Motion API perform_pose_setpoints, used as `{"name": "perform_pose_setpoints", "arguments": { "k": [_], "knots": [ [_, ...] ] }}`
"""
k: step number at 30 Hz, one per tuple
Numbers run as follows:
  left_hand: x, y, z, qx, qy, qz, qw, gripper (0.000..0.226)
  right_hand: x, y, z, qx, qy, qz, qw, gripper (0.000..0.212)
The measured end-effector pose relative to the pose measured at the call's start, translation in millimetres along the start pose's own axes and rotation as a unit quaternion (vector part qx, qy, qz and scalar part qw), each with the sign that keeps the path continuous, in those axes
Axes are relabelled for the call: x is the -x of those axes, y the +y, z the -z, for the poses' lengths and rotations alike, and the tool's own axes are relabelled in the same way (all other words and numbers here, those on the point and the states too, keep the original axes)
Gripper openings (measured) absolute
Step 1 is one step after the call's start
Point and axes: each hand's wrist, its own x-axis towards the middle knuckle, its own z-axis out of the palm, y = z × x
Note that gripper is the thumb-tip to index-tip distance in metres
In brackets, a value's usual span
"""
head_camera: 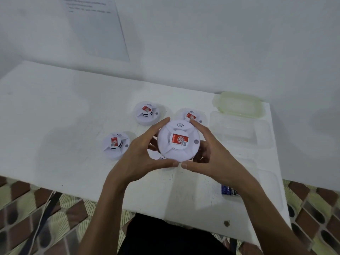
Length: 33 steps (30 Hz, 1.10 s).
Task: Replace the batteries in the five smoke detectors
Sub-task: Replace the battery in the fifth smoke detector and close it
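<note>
A white rectangular table (55,126) stood against a plain white wall, with a sheet of printed paper (97,28) fixed to the wall above its far left part; below the table's near edge lay a floor of brown, grey and cream patterned tiles (27,208).

Over the middle of the table a round white plastic smoke detector with a red label on its centre (178,140) was held up between both hands, label towards the camera. The left hand (145,155) gripped its left rim, fingers curled round the edge and behind it; the right hand (211,153) gripped the right rim in the same way. The two thumbs lay along the near edge, their tips almost meeting.

Other detectors of the same kind rested on the table, label side up: one at the far left of the group (146,113); one nearer and further left (116,145), just beside the left wrist; one behind the held detector (191,115), partly hidden by the right fingertips. A sliver of a further white detector (160,157) showed beneath the held one, mostly covered by the left hand.

To the right stood a clear plastic rectangular container (239,133), with a pale green translucent lid (237,104) lying just behind it at the table's far right corner; a few blue batteries (229,192) lay near the table's near right edge, partly hidden by the right forearm.
</note>
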Motion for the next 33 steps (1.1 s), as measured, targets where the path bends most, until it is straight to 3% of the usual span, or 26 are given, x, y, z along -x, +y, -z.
{"name": "perform_pose_setpoints", "arguments": {
  "k": [10, 19, 28, 33],
  "knots": [
    [-10.7, -47.8, 97.6, -0.023, 0.047, 0.032, 0.998, 0.088, -91.8, -28.3, -65.8, 0.011, 0.022, 0.006, 1.000, 0.090],
    [-53.4, -138.8, 201.0, -0.126, 0.004, 0.044, 0.991, 0.091, -216.3, -46.8, -134.9, 0.075, 0.048, 0.022, 0.996, 0.087],
    [-97.4, -220.4, 228.4, -0.147, -0.033, 0.097, 0.984, 0.087, -301.7, -25.6, -166.1, 0.136, 0.029, -0.052, 0.989, 0.087],
    [-98.1, -238.6, 228.2, -0.126, -0.038, 0.151, 0.980, 0.099, -320.0, -13.9, -178.5, 0.162, 0.010, -0.091, 0.982, 0.087]
  ]
}}
